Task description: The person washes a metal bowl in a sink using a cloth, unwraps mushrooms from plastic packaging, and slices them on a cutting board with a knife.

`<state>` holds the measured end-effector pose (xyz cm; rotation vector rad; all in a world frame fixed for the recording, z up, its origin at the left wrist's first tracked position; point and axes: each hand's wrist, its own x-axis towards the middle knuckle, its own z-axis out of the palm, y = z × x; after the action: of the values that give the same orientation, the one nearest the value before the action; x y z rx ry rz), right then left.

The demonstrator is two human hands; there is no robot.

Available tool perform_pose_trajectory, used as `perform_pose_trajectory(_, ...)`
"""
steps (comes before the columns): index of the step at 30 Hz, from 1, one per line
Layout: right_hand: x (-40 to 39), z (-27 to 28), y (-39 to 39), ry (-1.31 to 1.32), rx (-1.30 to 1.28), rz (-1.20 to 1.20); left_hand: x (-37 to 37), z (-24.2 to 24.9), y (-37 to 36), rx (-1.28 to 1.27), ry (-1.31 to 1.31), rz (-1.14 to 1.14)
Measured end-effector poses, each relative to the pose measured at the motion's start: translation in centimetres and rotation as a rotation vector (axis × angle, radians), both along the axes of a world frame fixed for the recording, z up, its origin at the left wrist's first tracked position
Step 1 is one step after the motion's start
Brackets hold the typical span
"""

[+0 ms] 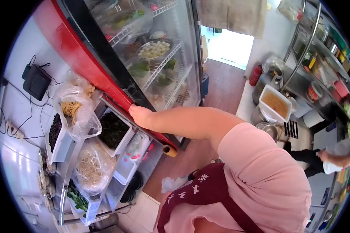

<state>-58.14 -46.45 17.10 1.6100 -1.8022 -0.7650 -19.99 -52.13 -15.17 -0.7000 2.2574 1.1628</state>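
Observation:
My right hand [140, 115] is at the red edge of a tall glass-fronted refrigerator [122, 97], its fingers closed over the edge and partly hidden. My right arm stretches across to it from the pink sleeve. Through the glass, wire shelves hold a plate of pale round balls [154, 49], a small bowl [158, 35] and bagged greens [139, 68]. Just beside the hand, on a metal rack, is a white bin of dark leafy food [113, 131]. My left hand is out of view.
The rack also carries a bag of yellow strips [71, 111], a bag of sprouts [92, 167] and green vegetables [78, 199]. Across the room stand a fire extinguisher [255, 75] and a tub of brown liquid [275, 103]. Another person's hand [326, 157] shows at the right.

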Motion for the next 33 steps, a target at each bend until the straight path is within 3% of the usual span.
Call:
perform_pose_trajectory(3,0.3,-0.8,1.5,-0.021,-0.023,-0.015,-0.5,-1.0,-1.2,-0.370,0.097,-0.443)
perform_pose_trajectory(5,0.7,-1.3,3.0,-0.178,-0.119,-0.034,-0.9,-2.0,-2.7,-0.243,0.076,-0.275)
perform_pose_trajectory(7,1.3,-0.2,7.5,-0.503,-0.182,0.034,-1.1,-4.4,-3.4,0.771,0.037,0.976)
perform_pose_trajectory(8,1.9,0.3,10.6,-0.547,-0.258,0.118,-2.2,-0.9,-2.2,0.659,0.293,0.866)
perform_pose_trajectory(10,2.9,2.4,16.3,-0.737,-0.363,0.338,-7.0,9.3,-0.8,0.884,0.316,1.012)
perform_pose_trajectory(13,3.2,3.5,25.9,-1.045,-0.611,0.366,-11.8,14.5,-1.0,0.949,0.514,0.805)
perform_pose_trajectory(15,2.5,0.7,31.9,-1.002,-1.032,0.125,-14.7,18.4,-0.7,0.985,0.625,0.674)
perform_pose_trajectory(17,3.0,-1.1,34.7,-1.234,-1.394,-0.216,-18.0,24.6,0.8,1.057,0.630,0.501)
perform_pose_trajectory(18,2.8,-2.2,35.5,-1.249,-1.392,-0.204,-19.8,27.0,1.6,1.113,0.685,0.470)
perform_pose_trajectory(20,2.0,-5.0,36.5,-0.916,-1.241,-0.328,-23.4,33.7,4.7,1.202,0.836,0.332)
perform_pose_trajectory(22,0.8,-8.3,38.3,-1.270,-1.501,-0.583,-27.2,39.3,6.5,1.251,0.909,0.251)
perform_pose_trajectory(24,-0.6,-9.6,39.7,-1.281,-1.779,-0.414,-31.2,45.9,8.7,1.233,1.061,0.127)
perform_pose_trajectory(27,-2.1,-8.6,43.3,-1.266,-1.716,-0.422,-37.5,54.3,9.8,1.014,1.311,0.000)
perform_pose_trajectory(28,-2.6,-8.4,44.4,-1.297,-1.701,-0.444,-39.2,57.1,11.0,0.837,1.403,0.066)
perform_pose_trajectory(31,-4.7,-9.5,46.3,-1.293,-1.801,-0.321,-45.0,63.3,9.8,0.643,1.525,0.116)
perform_pose_trajectory(33,-5.1,-9.2,47.4,-1.347,-1.818,-0.240,-49.4,65.2,5.1,0.653,1.499,0.236)
